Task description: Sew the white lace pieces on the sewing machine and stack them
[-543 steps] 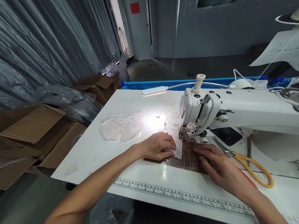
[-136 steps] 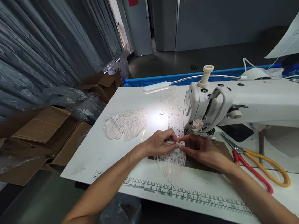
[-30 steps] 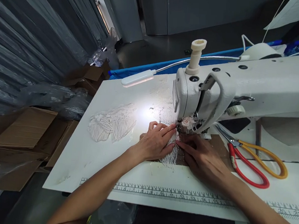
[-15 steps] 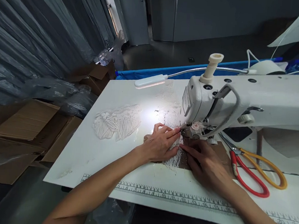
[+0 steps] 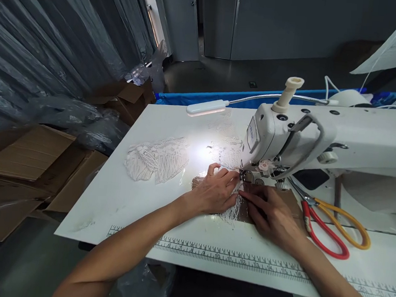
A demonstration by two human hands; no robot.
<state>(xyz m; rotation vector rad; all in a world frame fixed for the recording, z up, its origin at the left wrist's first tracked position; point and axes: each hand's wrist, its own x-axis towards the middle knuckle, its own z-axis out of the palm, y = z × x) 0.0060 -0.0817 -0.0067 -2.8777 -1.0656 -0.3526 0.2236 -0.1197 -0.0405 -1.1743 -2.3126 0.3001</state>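
Observation:
White fringed lace (image 5: pixel 231 214) lies under the needle area of a white sewing machine (image 5: pixel 274 136), its strands spreading toward me. My left hand (image 5: pixel 215 193) rests on the lace with fingers stretched out and lying over it, fingertips close to the presser foot (image 5: pixel 243 174). From the other side, my right hand (image 5: pixel 275 214) touches the lace edge with its outstretched index fingertip; the thumb is apart below it and the other fingers are partly hidden. Brown card-like material (image 5: pixel 288 201) lies beneath both hands. Scissors (image 5: pixel 329 218) with one red and one yellow handle lie right of my right hand.
Another piece of white lace (image 5: pixel 158 159) lies left on the white table (image 5: pixel 111 205). A lamp (image 5: pixel 207 108) lights the work. A printed ruler (image 5: pixel 217 255) runs along the front edge. Cardboard boxes (image 5: pixel 29 151) and plastic bags (image 5: pixel 100 127) stand left of the table.
The camera view has shifted slightly. Both hands stay at nearly the same place on the lace, with the left fingers drawn a little closer together.

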